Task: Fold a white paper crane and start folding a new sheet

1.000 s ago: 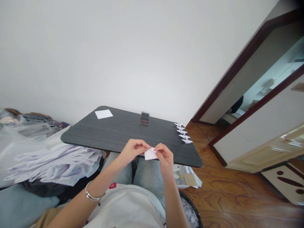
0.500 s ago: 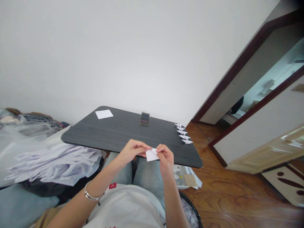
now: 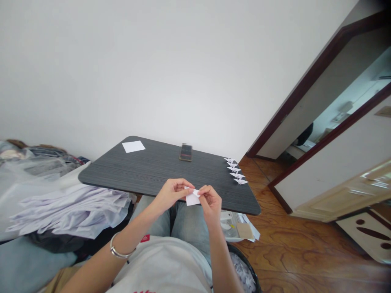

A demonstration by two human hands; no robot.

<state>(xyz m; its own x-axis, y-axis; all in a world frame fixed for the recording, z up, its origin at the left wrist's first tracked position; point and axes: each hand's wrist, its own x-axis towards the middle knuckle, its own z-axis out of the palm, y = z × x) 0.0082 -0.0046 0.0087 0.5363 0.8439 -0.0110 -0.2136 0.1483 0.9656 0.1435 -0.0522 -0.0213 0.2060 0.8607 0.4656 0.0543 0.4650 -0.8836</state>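
Note:
Between my two hands, at the near edge of the dark table (image 3: 146, 173), is a small folded piece of white paper (image 3: 192, 199). My left hand (image 3: 173, 190) pinches its upper left side between thumb and fingers. At the upper right corner, my right hand (image 3: 210, 200) pinches the paper with thumb and forefinger. A flap shows along the top of the paper, partly covered by my fingertips. Several folded white paper cranes (image 3: 234, 170) stand in a row along the table's right side.
A flat white paper sheet (image 3: 133, 146) lies at the table's far left, and a phone (image 3: 185, 152) near its back edge. White cloth (image 3: 70, 209) is heaped to the left. Below the table's right side are a tray (image 3: 229, 228) and a bin of paper scraps (image 3: 242, 270).
The paper and both hands have shifted slightly up and left. My right fingers have moved a little along the paper's top right corner, which remains pinched.

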